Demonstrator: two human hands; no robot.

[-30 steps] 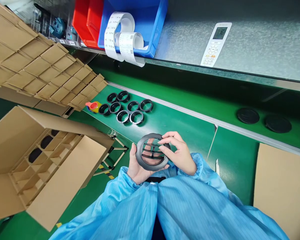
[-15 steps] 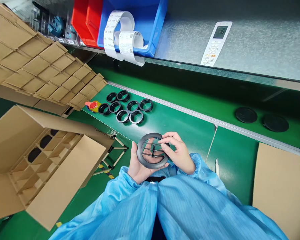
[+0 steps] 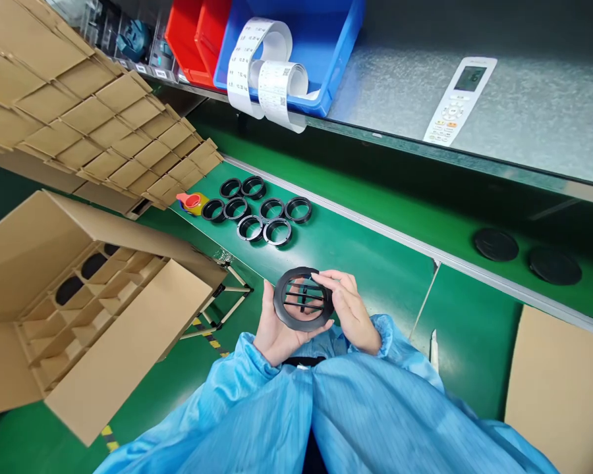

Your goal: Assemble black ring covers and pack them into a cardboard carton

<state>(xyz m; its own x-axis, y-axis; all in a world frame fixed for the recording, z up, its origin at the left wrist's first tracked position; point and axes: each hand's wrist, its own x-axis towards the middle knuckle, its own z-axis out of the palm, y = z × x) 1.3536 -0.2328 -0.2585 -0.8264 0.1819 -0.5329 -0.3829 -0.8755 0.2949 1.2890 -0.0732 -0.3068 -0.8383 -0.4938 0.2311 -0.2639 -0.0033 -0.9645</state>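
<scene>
Round black louvred air vent (image 3: 303, 300) sits between the person's two hands, held up in front of the blue smock (image 3: 257, 421) at the near edge of the green workbench (image 3: 356, 263). Its ring faces the camera, and thin slats with a short upright link cross the opening. The left hand (image 3: 277, 332) grips the vent from below and the left, its thumb up beside the rim and its fingers behind, partly showing through the gaps. The right hand (image 3: 353, 313) has its fingertips on the upper right of the rim; whether it pinches the vent or merely rests there, I cannot tell. Farther back on the bench stand eight black collars (image 3: 261, 210) in a loose cluster, beside a yellow container with a red top (image 3: 192, 202). To the left, an open cardboard box (image 3: 128, 349) with dividers holds dark round pieces (image 3: 70, 290) in a few compartments. To the right lie a pale-handled cutter (image 3: 434, 350) and a cardboard sheet (image 3: 561, 388); two black discs (image 3: 495, 244) lie beyond, below the metal shelf (image 3: 375, 85). On that shelf are a red bin (image 3: 190, 46), a blue bin (image 3: 343, 59) with printed label rolls (image 3: 277, 79) hanging over its front, and a white remote control (image 3: 460, 100).
</scene>
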